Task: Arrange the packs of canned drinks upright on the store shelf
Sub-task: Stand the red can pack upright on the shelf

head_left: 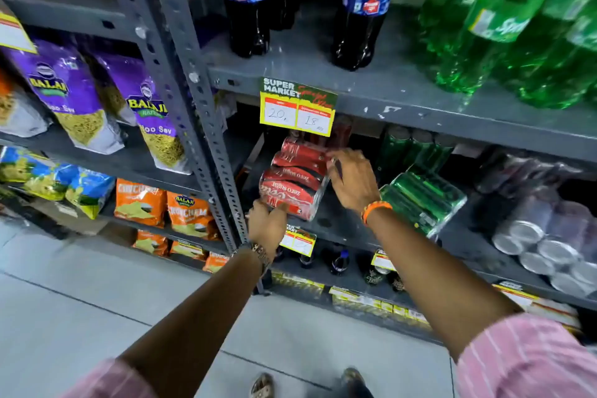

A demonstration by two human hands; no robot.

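Grey slotted-steel shelving (181, 42) throughout, uprights punched with holes, paint scuffed along the shelf edges. Above the grip, a yellow price tag (297, 110) reading "Super Market", with dark cola bottles (247, 0) and green soda bottles (504, 26) on the board over it. Left of the grip, purple snack bags (64, 90), and lower down orange snack packets (140, 202). Below, small bottles (339, 262) behind more yellow tags. Underfoot, pale grey floor tiles (97, 284) with thin dark joints. Even, flat indoor light.
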